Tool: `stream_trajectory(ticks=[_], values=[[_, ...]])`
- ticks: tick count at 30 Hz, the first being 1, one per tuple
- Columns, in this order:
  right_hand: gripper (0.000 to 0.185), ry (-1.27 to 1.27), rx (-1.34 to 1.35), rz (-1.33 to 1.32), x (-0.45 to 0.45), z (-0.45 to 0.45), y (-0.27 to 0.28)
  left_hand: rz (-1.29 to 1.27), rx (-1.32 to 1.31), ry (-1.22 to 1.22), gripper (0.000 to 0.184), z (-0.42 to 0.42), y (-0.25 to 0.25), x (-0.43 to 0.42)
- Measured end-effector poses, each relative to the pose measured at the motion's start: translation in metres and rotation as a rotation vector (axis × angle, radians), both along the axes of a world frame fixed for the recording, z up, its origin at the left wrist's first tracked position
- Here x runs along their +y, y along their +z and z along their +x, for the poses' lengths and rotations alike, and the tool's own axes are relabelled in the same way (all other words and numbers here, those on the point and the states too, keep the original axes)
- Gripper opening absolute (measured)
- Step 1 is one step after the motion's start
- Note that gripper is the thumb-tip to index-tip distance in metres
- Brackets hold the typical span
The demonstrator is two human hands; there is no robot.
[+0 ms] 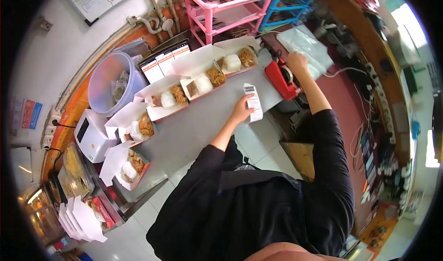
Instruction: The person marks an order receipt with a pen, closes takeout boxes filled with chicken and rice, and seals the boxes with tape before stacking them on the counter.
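My left hand pinches a printed paper receipt above the front edge of the metal counter. My right hand is closed just above a red tape dispenser at the counter's right end. What its fingers hold, if anything, is too small to tell. Left of the receipt, several open meal boxes stand in a slanting row, each with fried chicken and white rice wrapped in paper. The box closest to the dispenser and the box before it have their lids raised.
Behind the boxes stand a tablet, a translucent bucket and a white printer. Pink shelves and blue shelves rise at the back. Plastic bags lie beyond my right hand; cables cross the reddish surface.
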State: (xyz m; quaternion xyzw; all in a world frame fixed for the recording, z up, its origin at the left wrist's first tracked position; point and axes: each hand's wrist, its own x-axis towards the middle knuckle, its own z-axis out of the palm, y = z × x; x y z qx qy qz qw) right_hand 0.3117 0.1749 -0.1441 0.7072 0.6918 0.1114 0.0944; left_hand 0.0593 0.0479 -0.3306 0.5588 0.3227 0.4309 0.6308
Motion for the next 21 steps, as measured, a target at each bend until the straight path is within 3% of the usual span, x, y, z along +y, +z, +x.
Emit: stream_trajectory(ticks=[1, 4, 6, 7, 8, 9, 10, 13, 15, 19, 21], values=[[0.021, -0.109, 0.061, -0.101, 0.018, -0.003, -0.003, 0.049, 0.095, 0.061, 0.063, 0.015, -0.011, 0.021], [0.018, 0.142, -0.146, 0.005, 0.020, -0.017, 0.002, 0.258, 0.373, 0.296, 0.056, 0.041, -0.018, 0.052], [0.025, 0.407, -0.153, 0.484, 0.013, -0.035, -0.011, 0.365, 0.560, 0.419, 0.053, 0.042, -0.022, 0.067], [0.031, 0.328, 0.098, 0.146, -0.009, -0.063, 0.001, 0.373, 0.646, 0.463, 0.053, 0.034, -0.040, 0.065], [0.035, 0.398, 0.194, -0.193, -0.011, -0.063, -0.048, 0.380, 0.731, 0.506, 0.052, 0.027, -0.050, 0.062], [0.042, 0.626, 0.419, 0.023, -0.038, -0.061, -0.125, -0.191, 0.407, 0.573, 0.054, 0.016, -0.042, 0.059], [0.063, 0.565, 0.777, -0.204, -0.056, -0.069, -0.167, -0.743, 0.051, 0.612, 0.056, 0.009, -0.026, 0.061], [0.084, 0.357, 0.523, -0.234, -0.107, -0.070, -0.155, -0.913, -0.443, 0.832, 0.051, 0.010, 0.012, 0.076], [0.092, 0.115, 0.445, -0.257, -0.131, -0.057, -0.156, -0.890, -0.406, 0.882, 0.046, 0.028, 0.035, 0.101], [0.096, 0.174, 0.525, -0.263, -0.116, -0.033, -0.167, -0.760, -0.365, 0.973, 0.040, 0.052, 0.009, 0.122], [0.097, 0.248, 0.468, -0.302, -0.106, -0.030, -0.161, -0.813, -0.315, 0.835, 0.038, 0.067, 0.011, 0.120]])
